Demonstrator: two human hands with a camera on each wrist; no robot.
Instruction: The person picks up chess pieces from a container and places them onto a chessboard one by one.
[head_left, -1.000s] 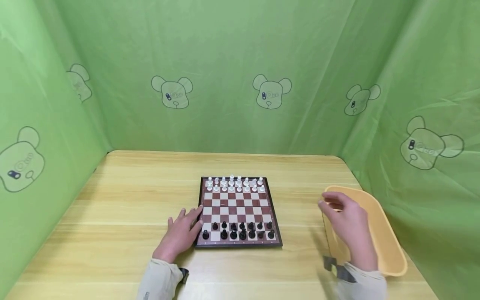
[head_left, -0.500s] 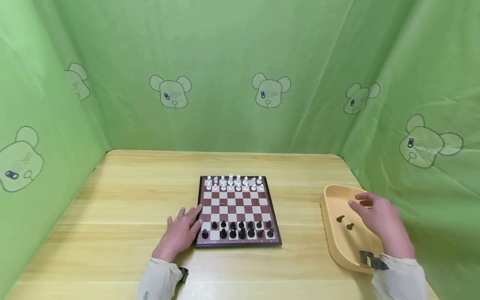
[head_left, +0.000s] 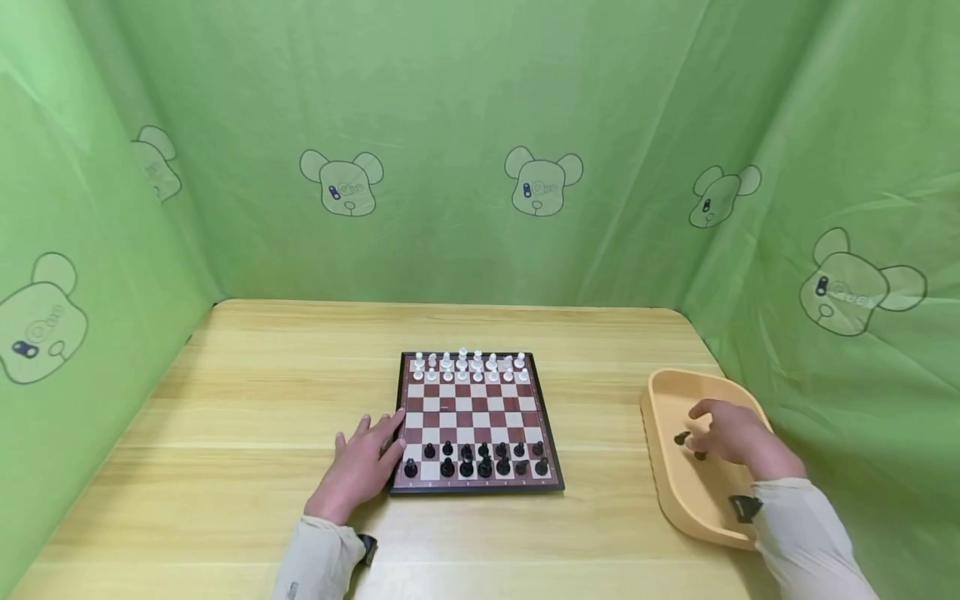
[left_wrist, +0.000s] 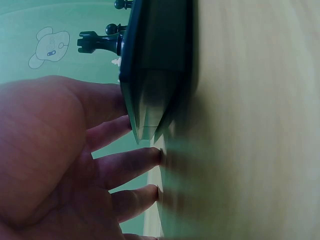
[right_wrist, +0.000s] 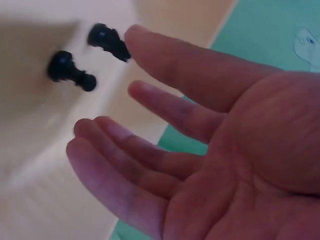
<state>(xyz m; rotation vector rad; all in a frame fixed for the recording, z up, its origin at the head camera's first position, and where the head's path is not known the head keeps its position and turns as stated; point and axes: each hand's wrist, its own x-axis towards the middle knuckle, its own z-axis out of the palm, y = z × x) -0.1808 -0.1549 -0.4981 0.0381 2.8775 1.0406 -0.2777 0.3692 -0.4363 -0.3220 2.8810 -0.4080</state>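
My left hand rests beside the chessboard, thumb and index finger at its left edge and the other fingers spread. In the left wrist view, fingertips touch the table next to the board's side, and a black rook stands on top. My right hand hovers inside the orange tray, fingers loosely bent with nothing between them. Beyond its fingertips, in the right wrist view, lie a black pawn and a black knight. The hand partly covers one piece in the head view.
White chess pieces fill two rows at the board's far side. Black pieces line the near side, with a vacant square beside the left corner rook. A green curtain encloses the wooden table at the back and sides.
My right hand has moved rightward from the tray's left rim to over its inside, then come back slightly left and close to the two black pieces. My left hand stays put.
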